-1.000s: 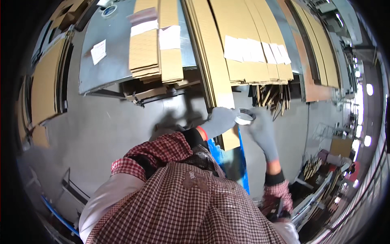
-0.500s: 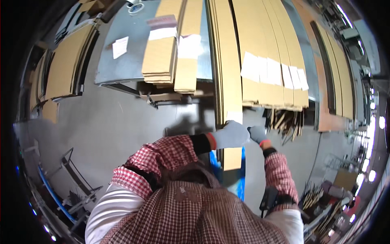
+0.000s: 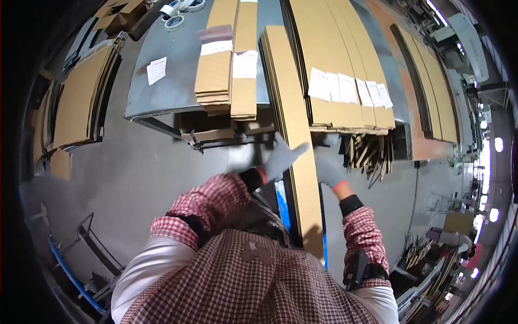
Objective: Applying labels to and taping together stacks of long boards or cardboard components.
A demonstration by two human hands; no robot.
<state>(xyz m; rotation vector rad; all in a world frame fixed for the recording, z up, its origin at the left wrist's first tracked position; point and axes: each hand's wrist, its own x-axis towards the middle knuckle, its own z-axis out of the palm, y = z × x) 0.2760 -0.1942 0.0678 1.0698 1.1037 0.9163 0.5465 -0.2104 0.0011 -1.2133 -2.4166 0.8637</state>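
A long, narrow stack of brown cardboard strips runs lengthwise before me, its near end close to my apron. My left hand, in a grey glove, is at the stack's left edge with thumb and fingers spread, the fingertips reaching over the top strip. At the right edge, my gloved right hand is close against the stack's side. Its fingers are blurred and partly hidden by the cardboard, so its grip does not show. Beneath the stack, a blue support shows along the left side.
A grey metal table bears narrower labelled cardboard stacks on the left and wider ones with white paper sheets on the right. Tape rolls lie at the far left. Below the right side are loose cardboard scraps.
The strip stack has slid toward me, and its far end now shows on the table. My left hand has moved left and spread its fingers; my right hand has come in against the stack's side.
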